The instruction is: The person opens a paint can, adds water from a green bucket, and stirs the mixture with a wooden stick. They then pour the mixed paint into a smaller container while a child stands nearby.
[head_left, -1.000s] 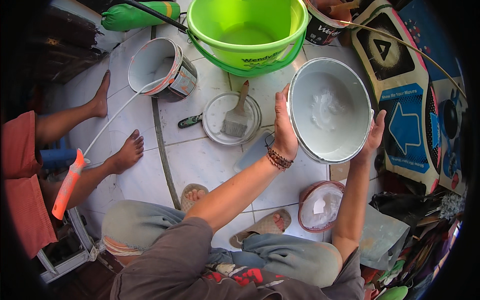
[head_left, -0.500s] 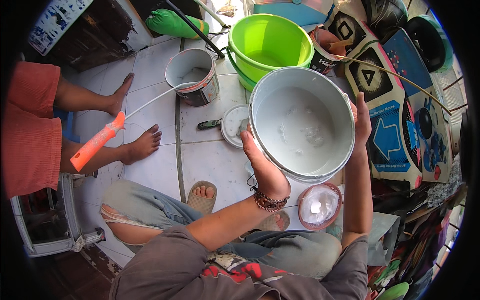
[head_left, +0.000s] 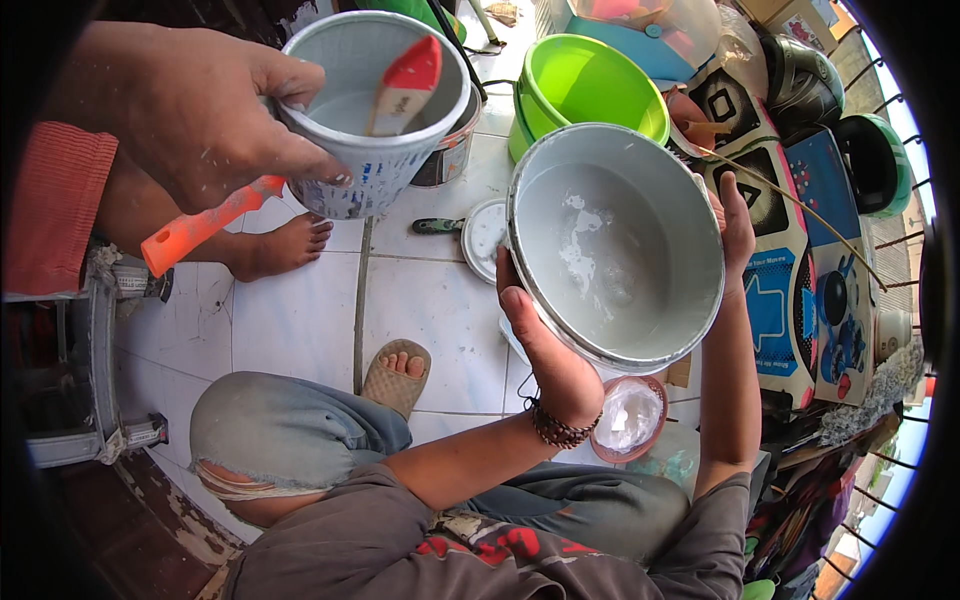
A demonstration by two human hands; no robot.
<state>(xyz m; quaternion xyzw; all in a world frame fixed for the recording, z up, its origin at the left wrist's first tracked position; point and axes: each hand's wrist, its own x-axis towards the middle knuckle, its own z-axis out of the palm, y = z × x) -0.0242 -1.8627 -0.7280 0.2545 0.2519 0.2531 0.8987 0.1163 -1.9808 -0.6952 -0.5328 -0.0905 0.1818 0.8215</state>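
I hold a tilted bucket of pale grey-white paint between both palms. My left hand grips its lower left side, thumb up along the wall and the other fingers hidden underneath. On the right side, my right hand presses flat against the wall near the rim. Foamy white streaks float on the paint. At the upper left, another person's hand holds a smaller paint-spotted tub by its rim. A paintbrush with a red end stands in that tub.
A green bucket stands beyond mine. Near it lies a round lid with a dark-handled tool. Partly hidden behind the tub is a paint can. An orange roller handle, a pink bowl and boxes surround me.
The other person's hand has come into view with the tub and paintbrush. My bucket has shifted slightly right in the picture, still in both hands. White streaks on the paint have spread.
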